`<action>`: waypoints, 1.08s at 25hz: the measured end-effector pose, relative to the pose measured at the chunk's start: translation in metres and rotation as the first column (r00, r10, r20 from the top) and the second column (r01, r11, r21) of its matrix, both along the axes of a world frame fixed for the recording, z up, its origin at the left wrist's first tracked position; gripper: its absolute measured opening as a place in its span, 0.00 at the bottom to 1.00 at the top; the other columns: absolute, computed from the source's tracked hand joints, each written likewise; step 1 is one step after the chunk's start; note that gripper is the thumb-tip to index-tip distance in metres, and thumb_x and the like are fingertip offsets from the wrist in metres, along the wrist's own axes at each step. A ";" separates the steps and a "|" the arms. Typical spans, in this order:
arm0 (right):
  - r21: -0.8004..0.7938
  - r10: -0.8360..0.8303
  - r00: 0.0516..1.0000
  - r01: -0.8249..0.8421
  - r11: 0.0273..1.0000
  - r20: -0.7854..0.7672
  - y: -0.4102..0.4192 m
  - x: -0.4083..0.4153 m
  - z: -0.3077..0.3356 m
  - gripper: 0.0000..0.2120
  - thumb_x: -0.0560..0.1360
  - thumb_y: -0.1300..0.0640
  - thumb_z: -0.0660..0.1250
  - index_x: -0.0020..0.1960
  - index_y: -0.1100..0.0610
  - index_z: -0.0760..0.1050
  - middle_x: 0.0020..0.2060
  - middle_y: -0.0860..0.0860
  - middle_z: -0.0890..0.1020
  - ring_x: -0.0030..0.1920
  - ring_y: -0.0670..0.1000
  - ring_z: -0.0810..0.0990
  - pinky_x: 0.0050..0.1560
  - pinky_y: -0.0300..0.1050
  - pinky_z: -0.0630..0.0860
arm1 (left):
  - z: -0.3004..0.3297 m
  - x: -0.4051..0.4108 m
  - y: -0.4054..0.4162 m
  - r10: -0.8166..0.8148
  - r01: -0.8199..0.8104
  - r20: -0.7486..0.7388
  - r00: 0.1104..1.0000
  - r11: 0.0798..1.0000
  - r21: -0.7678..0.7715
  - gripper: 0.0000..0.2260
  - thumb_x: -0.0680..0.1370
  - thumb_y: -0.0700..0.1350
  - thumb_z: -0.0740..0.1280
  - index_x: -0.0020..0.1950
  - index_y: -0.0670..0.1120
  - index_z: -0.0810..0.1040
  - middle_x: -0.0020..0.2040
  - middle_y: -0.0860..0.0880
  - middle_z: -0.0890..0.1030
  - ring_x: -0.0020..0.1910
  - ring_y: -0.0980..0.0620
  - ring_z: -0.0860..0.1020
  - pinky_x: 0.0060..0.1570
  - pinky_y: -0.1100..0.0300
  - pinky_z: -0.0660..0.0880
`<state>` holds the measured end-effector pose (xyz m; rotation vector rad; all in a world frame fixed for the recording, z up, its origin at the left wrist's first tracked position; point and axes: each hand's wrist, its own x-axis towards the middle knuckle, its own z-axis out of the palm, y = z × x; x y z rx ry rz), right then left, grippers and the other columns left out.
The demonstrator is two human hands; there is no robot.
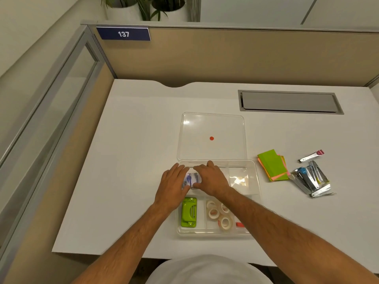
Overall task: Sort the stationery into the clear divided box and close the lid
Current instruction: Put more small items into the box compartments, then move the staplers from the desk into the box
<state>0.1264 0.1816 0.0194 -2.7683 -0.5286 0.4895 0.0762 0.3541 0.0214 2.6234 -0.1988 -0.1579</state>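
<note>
Stationery box, clear and divided, sits mid-frame with both hands over its upper-left compartment: left hand and right hand together pinch a small blue-printed packet, its long axis hard to judge. Right of the box lie sticky notes and metal clips, nearer the right hand; the lid lies open above.

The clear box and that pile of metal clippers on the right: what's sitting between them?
In the head view, a stack of green and pink sticky notes lies on the desk between the clear box and the metal clippers.
</note>
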 end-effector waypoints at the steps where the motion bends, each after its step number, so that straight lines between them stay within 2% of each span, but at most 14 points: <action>1: 0.044 -0.014 1.000 0.014 0.999 0.010 -0.009 -0.001 0.003 0.29 0.72 0.41 0.70 0.69 0.51 0.70 0.63 0.50 0.78 0.61 0.54 0.70 0.59 0.50 0.70 | -0.001 0.002 -0.003 -0.001 0.001 -0.001 1.000 1.000 -0.004 0.28 0.78 0.53 0.69 0.75 0.48 0.66 0.75 0.48 0.67 0.76 0.49 0.61 0.73 0.56 0.54; 6: 0.330 -0.124 0.991 0.103 0.938 0.044 -0.061 -0.021 0.027 0.20 0.75 0.53 0.69 0.67 0.51 0.74 0.62 0.46 0.79 0.61 0.49 0.70 0.58 0.44 0.72 | 0.007 0.003 -0.035 -0.034 0.035 0.011 0.999 0.998 -0.048 0.30 0.77 0.53 0.69 0.76 0.51 0.63 0.77 0.51 0.63 0.77 0.51 0.58 0.72 0.59 0.52; 9: 0.400 -0.223 0.974 0.194 0.896 0.026 -0.093 -0.037 0.037 0.18 0.75 0.54 0.69 0.65 0.51 0.76 0.59 0.46 0.80 0.62 0.47 0.70 0.58 0.43 0.74 | 0.011 -0.003 -0.062 -0.060 0.061 0.021 0.998 0.997 -0.053 0.28 0.78 0.54 0.67 0.77 0.53 0.61 0.78 0.53 0.62 0.77 0.53 0.56 0.73 0.56 0.54; 15: 0.382 -0.310 0.950 0.279 0.881 0.022 -0.163 -0.059 0.040 0.15 0.76 0.55 0.68 0.62 0.52 0.78 0.55 0.45 0.81 0.59 0.47 0.73 0.57 0.45 0.74 | 0.020 -0.016 -0.130 -0.136 0.139 0.042 0.990 0.986 -0.090 0.26 0.79 0.53 0.65 0.76 0.52 0.63 0.77 0.52 0.63 0.76 0.52 0.60 0.73 0.56 0.56; 22: 0.367 -0.294 0.955 0.262 0.893 0.033 -0.251 -0.073 0.045 0.11 0.76 0.54 0.68 0.57 0.52 0.81 0.48 0.45 0.83 0.50 0.48 0.76 0.51 0.41 0.73 | 0.030 -0.035 -0.220 -0.107 0.111 0.039 0.993 0.987 -0.113 0.22 0.79 0.51 0.66 0.73 0.53 0.68 0.73 0.52 0.69 0.72 0.53 0.65 0.70 0.58 0.60; 27: 0.323 -0.359 0.933 0.349 0.880 -0.029 -0.327 -0.082 0.035 0.09 0.75 0.54 0.68 0.55 0.51 0.81 0.41 0.44 0.82 0.45 0.46 0.77 0.50 0.43 0.75 | 0.029 -0.047 -0.284 -0.099 0.102 0.036 0.994 0.990 -0.097 0.20 0.79 0.51 0.66 0.70 0.53 0.71 0.71 0.53 0.72 0.69 0.53 0.67 0.68 0.59 0.62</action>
